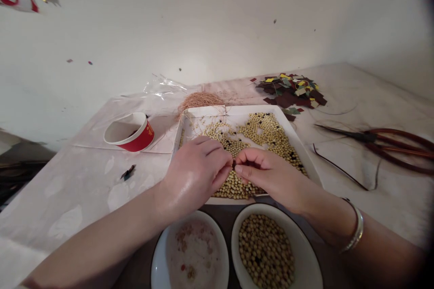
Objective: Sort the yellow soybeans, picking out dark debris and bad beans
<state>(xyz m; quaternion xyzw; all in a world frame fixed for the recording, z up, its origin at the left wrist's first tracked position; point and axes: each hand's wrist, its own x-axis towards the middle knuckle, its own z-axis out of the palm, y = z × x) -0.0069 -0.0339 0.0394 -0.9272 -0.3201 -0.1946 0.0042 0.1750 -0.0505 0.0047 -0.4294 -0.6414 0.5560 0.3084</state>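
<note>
**Bead work over the tray, well short of finished**

Left hand (196,169) and right hand (271,174) meet fingertip to fingertip above the tray (305,144), pinched shut on something too small to identify. Beads (267,133) lie thick in the tray; one bowl (266,248) is full, the other bowl (190,253) nearly bare.

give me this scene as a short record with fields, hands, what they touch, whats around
left hand: fingers pinched, tips meeting the right hand over the tray
right hand: pinched on something too small to tell; silver bangle on wrist
tray: white shallow tray of tan round beads
near bowls: white bowl of tan beads; white bowl with pinkish residue
left side: red paper cup
right side: dark red scissors; pile of coloured paper scraps
</note>
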